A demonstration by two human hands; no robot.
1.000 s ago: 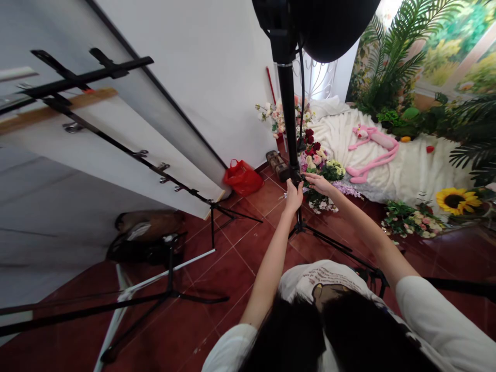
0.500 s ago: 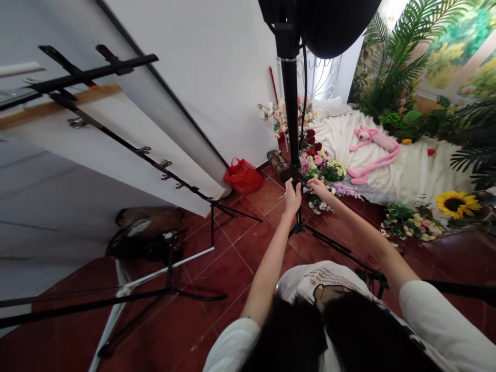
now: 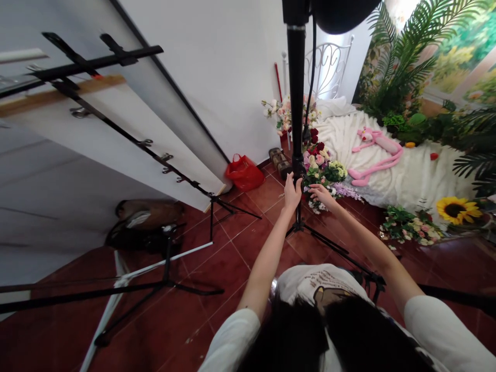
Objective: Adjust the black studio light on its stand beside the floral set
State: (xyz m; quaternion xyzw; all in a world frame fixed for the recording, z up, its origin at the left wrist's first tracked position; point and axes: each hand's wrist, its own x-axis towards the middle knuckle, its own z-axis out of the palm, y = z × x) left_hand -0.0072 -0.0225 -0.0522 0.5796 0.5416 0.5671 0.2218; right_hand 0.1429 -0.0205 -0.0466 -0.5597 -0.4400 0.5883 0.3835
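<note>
A black light stand (image 3: 296,88) stands upright in front of me, with a black lamp head (image 3: 344,13) at its top, cut off by the picture's edge. My left hand (image 3: 292,192) is closed around the pole just below its collar (image 3: 298,164), the thumb showing in front. Right of the pole, my right hand (image 3: 322,195) has its fingers loosely stretched toward the collar, apart from one another. They hold nothing that I can see. A dark cable (image 3: 311,72) hangs down beside the pole.
Stand legs (image 3: 325,242) spread over the red tiles. At left are a clipped white backdrop board (image 3: 155,170) and another tripod (image 3: 167,258). A red bag (image 3: 245,173) lies by the wall. Flowers (image 3: 320,160), a white blanket (image 3: 337,129) and a pink plush toy (image 3: 382,142) are at right.
The lamp head and collar sit higher in the picture, and the view has shifted slightly. My right hand has moved a little right and down, its fingers more spread.
</note>
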